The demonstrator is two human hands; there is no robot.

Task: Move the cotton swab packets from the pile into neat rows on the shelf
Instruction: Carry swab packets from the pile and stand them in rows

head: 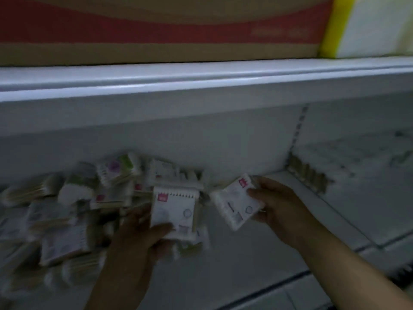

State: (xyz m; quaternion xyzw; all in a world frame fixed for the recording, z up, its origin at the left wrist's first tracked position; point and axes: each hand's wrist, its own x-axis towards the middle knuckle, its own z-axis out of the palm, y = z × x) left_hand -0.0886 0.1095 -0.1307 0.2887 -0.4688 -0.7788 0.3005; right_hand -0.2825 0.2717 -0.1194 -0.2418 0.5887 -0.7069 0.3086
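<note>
Observed left hand (pixel 138 231) gripping one cotton swab packet (pixel 174 211), thumb curled over its lower edge, packet just beyond the fingers. Observed right hand (pixel 279 204) pinching a second packet (pixel 234 202), tilted, immediately left of that hand. Noted loose pile (pixel 67 209) left of the left hand, lying on the white shelf (pixel 245 265). Noted short row (pixel 308 173) of upright brownish items beyond the right hand, too blurred to identify.

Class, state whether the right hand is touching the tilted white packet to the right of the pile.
Touching. The head view shows the right hand with fingers curled over the right edge of the tilted packet, with no gap between them.
</note>
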